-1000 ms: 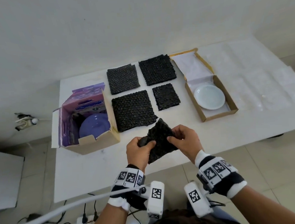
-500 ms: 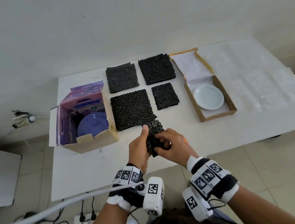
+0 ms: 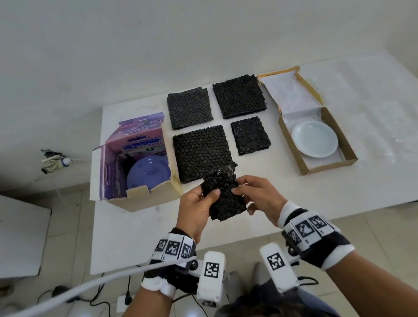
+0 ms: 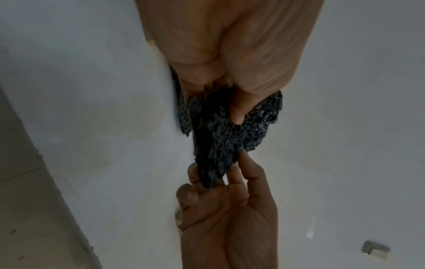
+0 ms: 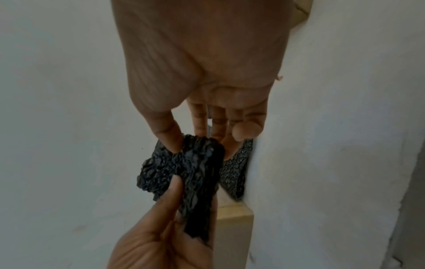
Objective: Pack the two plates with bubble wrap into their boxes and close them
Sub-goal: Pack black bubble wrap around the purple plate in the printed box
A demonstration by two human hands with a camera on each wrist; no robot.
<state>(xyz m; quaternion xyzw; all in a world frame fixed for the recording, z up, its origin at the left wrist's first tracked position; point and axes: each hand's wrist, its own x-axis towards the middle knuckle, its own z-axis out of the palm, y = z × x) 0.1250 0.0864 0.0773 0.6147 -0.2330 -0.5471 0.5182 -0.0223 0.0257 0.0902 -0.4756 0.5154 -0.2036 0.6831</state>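
Both hands — left hand point(image 3: 197, 210) and right hand point(image 3: 259, 199) — pinch a crumpled black bubble-wrap piece point(image 3: 225, 195), fingers clamped on its edges, held above the white bench point(image 3: 138, 230) near the flat black sheets.

Right wrist view: both hands on one crumpled black piece.

Right hand point(image 5: 202, 76) reaches down from top, thumb and fingertips pinching upper edge of the black bubble wrap piece point(image 5: 184, 169). Left hand point(image 5: 158, 236) comes up from bottom, thumb pressed on the piece's face, fingers behind it. Another black bubble wrap sheet point(image 5: 234, 172) lies behind on the white table point(image 5: 69, 109). Tan cardboard box corner point(image 5: 234, 227) shows just below that sheet.
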